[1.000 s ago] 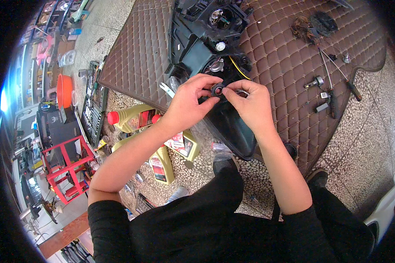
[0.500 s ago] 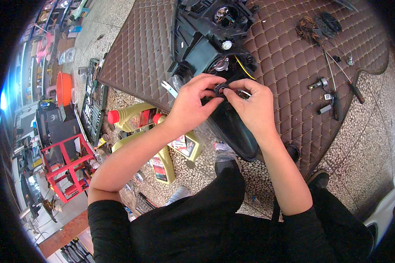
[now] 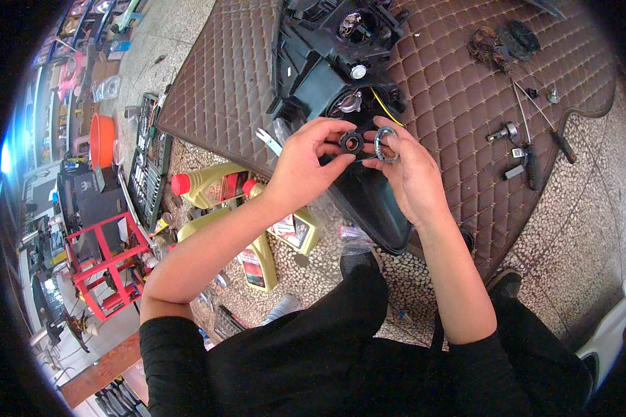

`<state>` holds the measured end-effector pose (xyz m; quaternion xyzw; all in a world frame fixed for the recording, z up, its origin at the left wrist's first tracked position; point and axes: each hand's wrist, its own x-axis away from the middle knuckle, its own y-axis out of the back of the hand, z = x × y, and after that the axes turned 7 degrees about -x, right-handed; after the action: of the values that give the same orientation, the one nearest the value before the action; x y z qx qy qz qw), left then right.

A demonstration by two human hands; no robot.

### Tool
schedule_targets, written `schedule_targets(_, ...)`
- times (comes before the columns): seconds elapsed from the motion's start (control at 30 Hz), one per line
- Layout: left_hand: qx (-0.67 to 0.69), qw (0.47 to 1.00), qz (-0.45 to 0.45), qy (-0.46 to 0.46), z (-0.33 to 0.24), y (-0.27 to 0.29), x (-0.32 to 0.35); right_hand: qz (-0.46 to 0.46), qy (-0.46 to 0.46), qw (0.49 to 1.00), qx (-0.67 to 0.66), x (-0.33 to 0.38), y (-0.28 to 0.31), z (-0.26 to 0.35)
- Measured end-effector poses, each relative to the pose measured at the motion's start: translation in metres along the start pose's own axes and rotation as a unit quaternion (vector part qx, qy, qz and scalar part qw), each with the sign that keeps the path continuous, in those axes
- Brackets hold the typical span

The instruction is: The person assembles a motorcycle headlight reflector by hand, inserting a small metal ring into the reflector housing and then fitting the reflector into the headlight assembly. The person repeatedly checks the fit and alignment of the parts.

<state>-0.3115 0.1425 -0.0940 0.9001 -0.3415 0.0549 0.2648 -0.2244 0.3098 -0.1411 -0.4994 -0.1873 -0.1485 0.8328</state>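
We grasp a small round black socket piece (image 3: 350, 142) in our left hand (image 3: 306, 167) and a grey metal ring (image 3: 386, 144) in our right hand (image 3: 412, 174), probably joining them next, aligned squarely.

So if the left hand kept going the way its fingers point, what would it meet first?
Probably the grey ring pinched in the right hand: the left hand, holding a small black part, points right at it, a small gap between. Depth is unclear.
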Motion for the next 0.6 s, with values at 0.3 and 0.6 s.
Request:
schedule_targets(0.3, 0.023, 1.000, 0.009, -0.011, 0.000, -0.004, -0.002, 0.016, 0.064, 0.986, 0.153, 0.008, -0.005, -0.001)
schedule_targets(0.6, -0.014, 0.999, -0.013, -0.032, 0.004, -0.004, -0.001, 0.003, 0.034, 0.979, 0.199, 0.012, -0.006, 0.000)
